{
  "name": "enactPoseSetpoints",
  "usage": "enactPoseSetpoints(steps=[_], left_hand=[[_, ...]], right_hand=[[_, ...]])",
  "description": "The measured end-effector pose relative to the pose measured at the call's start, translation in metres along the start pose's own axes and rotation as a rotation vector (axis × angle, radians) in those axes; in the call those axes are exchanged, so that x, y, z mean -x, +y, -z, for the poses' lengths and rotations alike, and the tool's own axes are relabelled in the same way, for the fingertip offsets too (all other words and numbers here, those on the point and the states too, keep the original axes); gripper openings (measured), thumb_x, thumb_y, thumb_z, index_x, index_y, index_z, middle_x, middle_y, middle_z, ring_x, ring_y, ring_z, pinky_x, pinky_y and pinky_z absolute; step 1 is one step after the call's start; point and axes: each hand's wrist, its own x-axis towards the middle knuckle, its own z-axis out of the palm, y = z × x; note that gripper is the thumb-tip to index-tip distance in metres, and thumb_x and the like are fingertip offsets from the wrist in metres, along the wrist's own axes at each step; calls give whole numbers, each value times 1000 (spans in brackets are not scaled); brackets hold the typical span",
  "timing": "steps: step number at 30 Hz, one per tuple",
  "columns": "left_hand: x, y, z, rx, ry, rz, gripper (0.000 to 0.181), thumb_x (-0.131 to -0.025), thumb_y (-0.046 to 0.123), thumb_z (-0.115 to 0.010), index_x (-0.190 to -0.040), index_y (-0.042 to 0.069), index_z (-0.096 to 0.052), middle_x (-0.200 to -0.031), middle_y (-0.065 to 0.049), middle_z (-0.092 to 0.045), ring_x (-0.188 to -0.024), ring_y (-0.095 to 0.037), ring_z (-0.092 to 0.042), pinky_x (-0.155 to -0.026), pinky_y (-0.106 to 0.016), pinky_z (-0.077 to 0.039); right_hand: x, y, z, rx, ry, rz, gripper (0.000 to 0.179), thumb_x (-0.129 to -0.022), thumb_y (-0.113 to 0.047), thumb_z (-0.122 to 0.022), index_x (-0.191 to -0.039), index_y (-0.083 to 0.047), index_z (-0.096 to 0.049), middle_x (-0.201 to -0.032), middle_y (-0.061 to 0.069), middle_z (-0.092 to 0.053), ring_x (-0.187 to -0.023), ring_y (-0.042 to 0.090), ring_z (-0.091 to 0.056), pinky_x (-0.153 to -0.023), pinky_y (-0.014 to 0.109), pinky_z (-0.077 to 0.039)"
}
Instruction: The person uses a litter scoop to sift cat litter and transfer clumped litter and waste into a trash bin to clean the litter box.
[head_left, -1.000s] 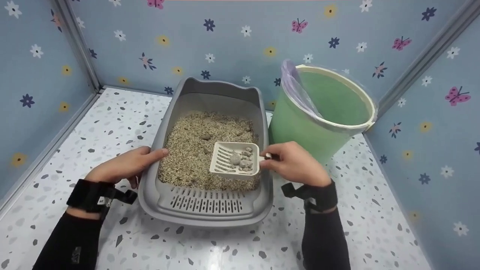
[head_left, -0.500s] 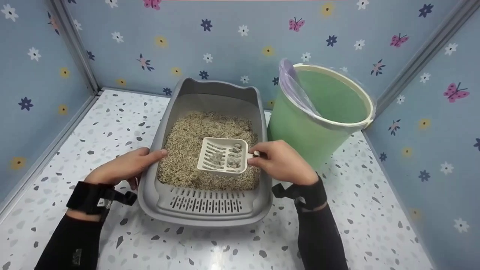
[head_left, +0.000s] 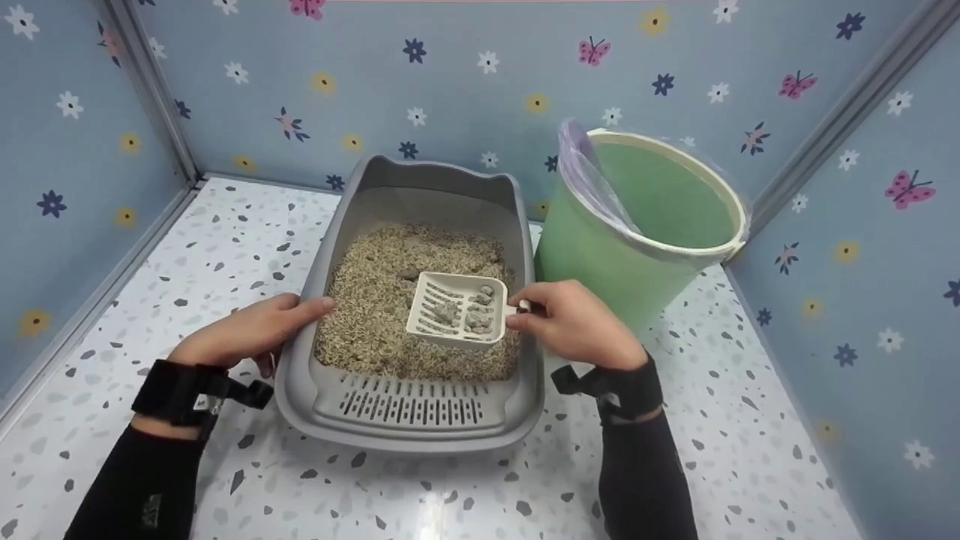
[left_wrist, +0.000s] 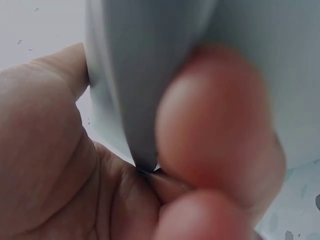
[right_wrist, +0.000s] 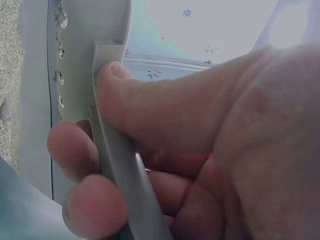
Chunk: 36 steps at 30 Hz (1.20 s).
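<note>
In the head view a grey litter box [head_left: 427, 435] filled with tan litter [head_left: 375, 330] stands on the floor. My left hand [head_left: 251, 326] grips its left rim, thumb on top; the left wrist view shows the fingers [left_wrist: 215, 115] curled under the rim's edge. My right hand [head_left: 574, 322] holds the handle of a cream slotted litter scoop [head_left: 412, 319] over the litter. Several grey clumps [head_left: 480, 319] lie in the scoop. In the right wrist view my thumb [right_wrist: 150, 102] presses along the scoop handle [right_wrist: 135, 185], with fingers curled round it.
A green bin [head_left: 600, 262] with a cream rim and a lilac bag [head_left: 589, 176] over its edge stands right of the litter box. Flowered blue wall panels [head_left: 450, 75] enclose the back and sides. A dark clump [head_left: 409, 274] sits in the litter beyond the scoop.
The scoop went left over the litter, then came slightly back right. The clumps inside shifted, with some now farther left in the scoop. My left hand stayed on the rim.
</note>
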Motion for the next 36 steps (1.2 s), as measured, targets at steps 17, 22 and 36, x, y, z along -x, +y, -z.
enactPoseSetpoints(steps=[17, 22, 36], left_hand=[[-2, 0, 1, 15, -1, -4, 79, -112, 71, -49, -136, -4, -46, -93, -16, -71, -61, -23, -70, -48, -38, -62], [-2, -2, 1, 12, -5, -1, 80, -112, 72, -48, -137, -4, -46, -93, -16, -71, -61, -23, -69, -48, -37, -61], [-2, 0, 1, -21, 6, 1, 81, -111, 74, -49, -136, -3, -45, -93, -16, -69, -62, -22, -68, -50, -38, -63]], right_hand=[[0, -3, 2, 11, 16, 3, 11, -106, -26, -80, -107, -15, -80, -78, -7, -64, -67, 12, -56, -65, 36, -52], [-1, -6, 2, -4, 20, 3, 11, -106, -27, -80, -108, -16, -81, -77, -8, -64, -64, 12, -55, -63, 36, -53], [0, -20, 21, 19, 38, 34, 15, -107, -29, -79, -104, -15, -81, -73, -5, -64, -60, 10, -55, -59, 33, -53]])
